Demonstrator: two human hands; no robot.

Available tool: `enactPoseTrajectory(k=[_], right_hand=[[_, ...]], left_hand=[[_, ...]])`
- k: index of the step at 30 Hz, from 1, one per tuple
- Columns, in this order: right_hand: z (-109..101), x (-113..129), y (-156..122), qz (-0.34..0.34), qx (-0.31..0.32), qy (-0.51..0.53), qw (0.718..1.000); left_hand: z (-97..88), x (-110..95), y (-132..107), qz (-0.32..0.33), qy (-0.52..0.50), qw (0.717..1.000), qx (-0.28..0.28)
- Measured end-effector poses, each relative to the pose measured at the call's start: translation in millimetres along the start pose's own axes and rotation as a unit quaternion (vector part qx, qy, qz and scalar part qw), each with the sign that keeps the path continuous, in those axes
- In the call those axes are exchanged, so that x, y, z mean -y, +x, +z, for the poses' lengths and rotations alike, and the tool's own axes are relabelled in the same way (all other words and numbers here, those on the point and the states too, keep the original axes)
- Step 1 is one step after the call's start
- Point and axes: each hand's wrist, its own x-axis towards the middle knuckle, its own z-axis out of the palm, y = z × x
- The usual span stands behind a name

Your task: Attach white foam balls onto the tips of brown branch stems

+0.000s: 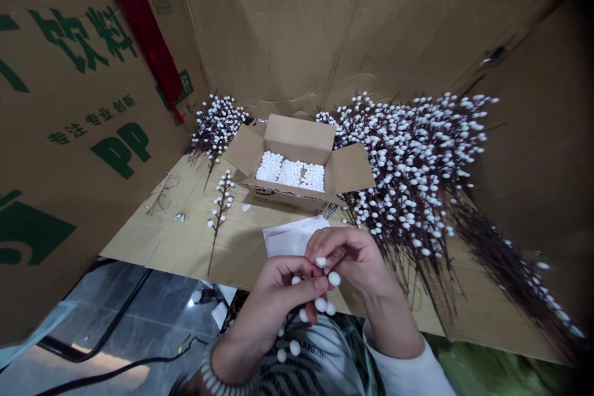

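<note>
Two hands, left hand and right hand, close together, fingertips clamped on one white-berry branch, just off the front edge of the cardboard sheet. Short pinch on the thin dark stem, berries clear of fingers, suits best. Open carton of white foam balls ahead, pile of berry branches to the right
</note>
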Motion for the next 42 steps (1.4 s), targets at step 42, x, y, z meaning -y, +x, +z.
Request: enactPoseTrajectory(k=[42], right_hand=[[38.6,-46.7,-86.1,0.052,-0.368,-0.055,0.927]], left_hand=[[28.2,-10.6,26.1,0.16,-0.181,0.964,-0.112]])
